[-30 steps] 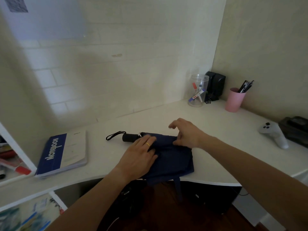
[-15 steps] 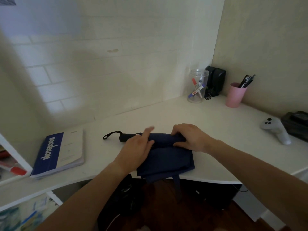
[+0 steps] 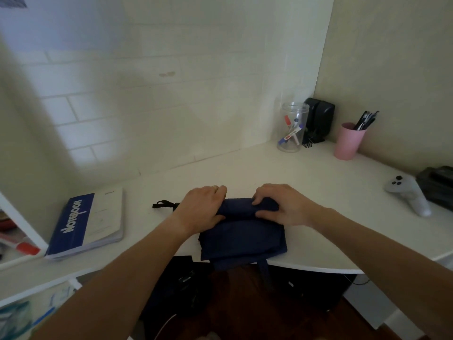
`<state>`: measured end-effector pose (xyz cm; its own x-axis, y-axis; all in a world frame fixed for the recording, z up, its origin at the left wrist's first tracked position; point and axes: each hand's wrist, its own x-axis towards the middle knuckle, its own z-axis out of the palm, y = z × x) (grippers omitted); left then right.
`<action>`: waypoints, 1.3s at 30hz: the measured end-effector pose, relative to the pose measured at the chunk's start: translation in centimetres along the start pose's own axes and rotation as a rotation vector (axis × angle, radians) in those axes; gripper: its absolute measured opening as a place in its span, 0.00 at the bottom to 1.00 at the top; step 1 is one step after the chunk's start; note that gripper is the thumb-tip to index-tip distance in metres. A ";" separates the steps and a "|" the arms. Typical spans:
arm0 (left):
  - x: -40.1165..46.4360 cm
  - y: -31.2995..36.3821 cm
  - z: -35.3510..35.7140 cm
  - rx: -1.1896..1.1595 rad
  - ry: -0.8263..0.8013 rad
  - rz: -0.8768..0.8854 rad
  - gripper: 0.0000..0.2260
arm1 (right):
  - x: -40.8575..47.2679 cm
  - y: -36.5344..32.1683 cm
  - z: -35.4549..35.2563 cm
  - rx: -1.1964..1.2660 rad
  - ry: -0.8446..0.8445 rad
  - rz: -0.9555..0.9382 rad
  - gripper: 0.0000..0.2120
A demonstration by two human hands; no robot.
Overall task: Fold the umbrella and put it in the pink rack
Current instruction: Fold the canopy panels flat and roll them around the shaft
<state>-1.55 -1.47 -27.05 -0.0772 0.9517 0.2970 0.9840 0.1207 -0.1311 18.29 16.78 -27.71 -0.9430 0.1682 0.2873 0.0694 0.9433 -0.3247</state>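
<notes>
A navy blue umbrella (image 3: 241, 238) lies collapsed on the white desk (image 3: 306, 192), its loose cloth spread toward the front edge, a strap hanging over it. Its black wrist loop (image 3: 163, 204) sticks out to the left. My left hand (image 3: 202, 211) grips the rolled far part of the cloth near the handle, which it hides. My right hand (image 3: 282, 206) grips the same roll at its right end, fingers curled into the cloth. No pink rack is in view.
A blue and white notebook (image 3: 88, 224) lies at the left. At the back right stand a clear jar of markers (image 3: 293, 127), black speakers (image 3: 320, 119) and a pink cup of pens (image 3: 349, 141). A white controller (image 3: 408, 193) lies at the right.
Both hands have moved from lying flat on the cloth to gripping its far edge, which is now rolled up into a thicker bundle. The left hand now covers the handle.
</notes>
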 end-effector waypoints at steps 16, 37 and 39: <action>-3.4 0.5 1.9 -0.219 -0.048 0.112 0.29 | -2.6 0.0 1.2 -0.139 0.087 -0.124 0.15; -3.6 1.2 1.8 -0.307 0.062 0.128 0.20 | -2.9 -0.5 -1.8 0.199 -0.042 0.101 0.06; -3.6 1.5 2.1 -0.259 0.108 0.157 0.20 | -2.2 -0.5 -2.7 0.226 -0.155 0.206 0.13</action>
<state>-0.17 -4.15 -30.31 0.0830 0.9158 0.3929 0.9918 -0.1144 0.0572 21.22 16.70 -25.76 -0.9562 0.2865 0.0601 0.2058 0.8039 -0.5580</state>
